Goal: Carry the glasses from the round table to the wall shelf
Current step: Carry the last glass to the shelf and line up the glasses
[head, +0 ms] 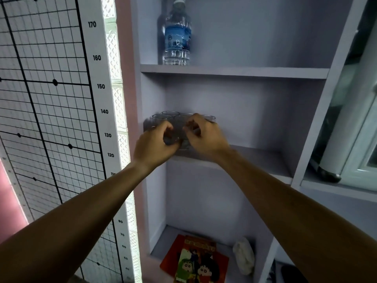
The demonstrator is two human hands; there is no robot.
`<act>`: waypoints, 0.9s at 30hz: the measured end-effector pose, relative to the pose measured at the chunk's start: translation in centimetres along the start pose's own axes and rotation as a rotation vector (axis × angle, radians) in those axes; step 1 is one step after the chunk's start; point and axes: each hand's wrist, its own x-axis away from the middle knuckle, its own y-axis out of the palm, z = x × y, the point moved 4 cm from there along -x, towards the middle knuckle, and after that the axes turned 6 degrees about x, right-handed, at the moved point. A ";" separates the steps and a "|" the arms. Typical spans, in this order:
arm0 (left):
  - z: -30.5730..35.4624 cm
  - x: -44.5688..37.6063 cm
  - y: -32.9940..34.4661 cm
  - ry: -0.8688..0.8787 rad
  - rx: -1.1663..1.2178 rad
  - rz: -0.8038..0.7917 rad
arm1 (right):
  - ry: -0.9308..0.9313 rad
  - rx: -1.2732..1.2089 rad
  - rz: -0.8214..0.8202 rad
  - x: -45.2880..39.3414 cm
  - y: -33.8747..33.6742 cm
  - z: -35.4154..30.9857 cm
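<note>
Both hands reach onto the middle board of the wall shelf (261,158). The left hand (155,142) and the right hand (204,135) have curled fingers gripping clear glasses (163,117), clustered just behind and between the fingers. A water bottle (177,37) stands on the board above.

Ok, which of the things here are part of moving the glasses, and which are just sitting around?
Job: glasses, middle shelf, left hand, right hand, both gripping glasses.
Lying about: water bottle, comic books, white bundle, height chart.
</note>
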 end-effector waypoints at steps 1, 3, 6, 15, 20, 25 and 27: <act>0.3 0.0 0.2 0.025 0.009 0.002 | -0.005 0.003 0.011 0.3 -0.4 0.1; 1.2 0.1 0.8 0.074 0.038 0.002 | -0.013 0.005 0.036 1.0 -1.3 0.5; 3.2 0.1 2.2 0.128 0.074 -0.012 | 0.008 0.008 0.073 2.0 -3.3 1.6; 7.6 -0.4 7.3 0.162 0.129 -0.141 | 0.184 0.020 0.081 3.9 -7.0 5.6; 7.8 -1.0 8.3 0.111 0.119 -0.158 | 0.262 -0.003 0.093 4.0 -8.0 6.9; 7.8 -1.0 8.7 0.043 0.080 -0.200 | 0.314 0.003 0.088 4.0 -7.9 7.2; 7.9 -0.9 8.8 0.027 0.061 -0.208 | 0.302 0.014 0.097 4.0 -7.7 7.2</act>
